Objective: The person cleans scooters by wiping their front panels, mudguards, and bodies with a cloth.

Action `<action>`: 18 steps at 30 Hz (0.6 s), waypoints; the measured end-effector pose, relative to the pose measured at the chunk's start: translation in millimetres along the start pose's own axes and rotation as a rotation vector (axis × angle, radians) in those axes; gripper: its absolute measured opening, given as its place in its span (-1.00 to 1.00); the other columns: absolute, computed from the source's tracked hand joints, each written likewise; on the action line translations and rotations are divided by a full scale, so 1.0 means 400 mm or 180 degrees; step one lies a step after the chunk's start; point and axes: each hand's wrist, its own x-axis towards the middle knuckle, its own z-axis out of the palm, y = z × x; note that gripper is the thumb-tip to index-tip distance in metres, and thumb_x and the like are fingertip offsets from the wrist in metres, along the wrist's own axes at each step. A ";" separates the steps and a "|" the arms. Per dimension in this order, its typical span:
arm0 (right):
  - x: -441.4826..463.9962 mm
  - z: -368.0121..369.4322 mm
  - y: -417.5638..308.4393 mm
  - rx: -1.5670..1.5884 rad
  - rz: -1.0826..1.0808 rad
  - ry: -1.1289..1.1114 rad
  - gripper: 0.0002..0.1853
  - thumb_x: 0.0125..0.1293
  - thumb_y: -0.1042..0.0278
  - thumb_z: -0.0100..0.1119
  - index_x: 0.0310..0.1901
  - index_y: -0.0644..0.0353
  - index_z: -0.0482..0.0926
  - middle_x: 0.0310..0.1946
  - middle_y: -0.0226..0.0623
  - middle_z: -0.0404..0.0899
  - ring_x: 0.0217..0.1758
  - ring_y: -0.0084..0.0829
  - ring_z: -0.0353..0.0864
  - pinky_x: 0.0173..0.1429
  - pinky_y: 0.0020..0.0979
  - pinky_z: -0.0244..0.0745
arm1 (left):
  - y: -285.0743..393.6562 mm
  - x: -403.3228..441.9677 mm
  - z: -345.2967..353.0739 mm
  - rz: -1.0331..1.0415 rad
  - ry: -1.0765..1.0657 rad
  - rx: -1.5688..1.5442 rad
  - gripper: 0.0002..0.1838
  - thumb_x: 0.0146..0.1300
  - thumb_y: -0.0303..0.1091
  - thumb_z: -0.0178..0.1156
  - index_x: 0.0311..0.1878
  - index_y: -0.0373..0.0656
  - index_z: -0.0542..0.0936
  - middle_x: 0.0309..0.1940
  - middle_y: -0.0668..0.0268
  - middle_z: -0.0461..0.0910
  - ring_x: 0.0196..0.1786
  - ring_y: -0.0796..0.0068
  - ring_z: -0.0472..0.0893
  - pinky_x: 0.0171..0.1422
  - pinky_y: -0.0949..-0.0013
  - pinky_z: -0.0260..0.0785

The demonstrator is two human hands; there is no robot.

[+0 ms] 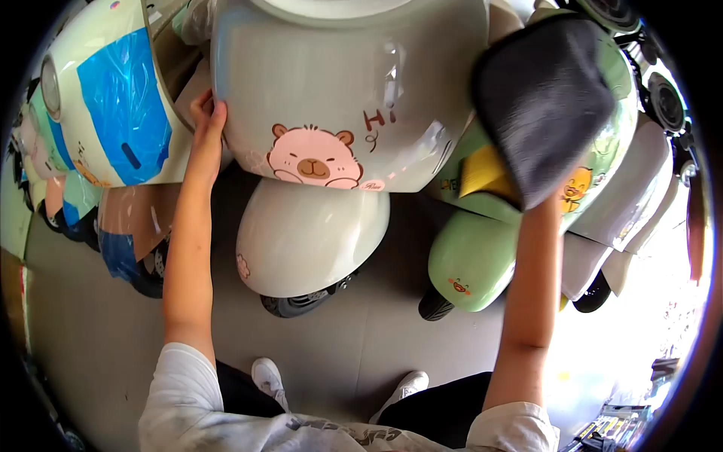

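Note:
A pale grey-white scooter (316, 83) stands right in front of me, with a pink capybara face and the word "Hi" on its glossy front panel. My left hand (208, 117) is at the panel's left edge, the thumb against the rim and the other fingers curled by the edge. At the upper right a dark grey cloth (550, 98) with a yellow underside hangs over my right hand, raised and gripping it. The cloth hides those fingers; only the wrist (544, 207) shows below. Behind the cloth is a green scooter (474, 264) with duck stickers.
On the left stands a cream scooter (68, 83) with blue film on its front. More scooters (625, 188) are lined up at the right, close together. My white shoes (267, 377) are on the grey floor (324, 354). Bright light falls at the right.

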 end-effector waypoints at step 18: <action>-0.109 0.064 -0.146 0.2440 0.1359 -0.1078 -0.36 0.43 0.52 -0.07 0.55 0.33 0.24 0.49 -0.03 0.36 0.60 -0.25 0.28 0.63 -0.29 0.12 | 0.008 -0.071 -0.075 -0.0528 -0.0739 0.0471 -0.13 0.51 0.25 0.08 0.68 -0.08 0.15 0.64 0.16 0.20 0.65 0.20 0.20 0.60 0.03 0.14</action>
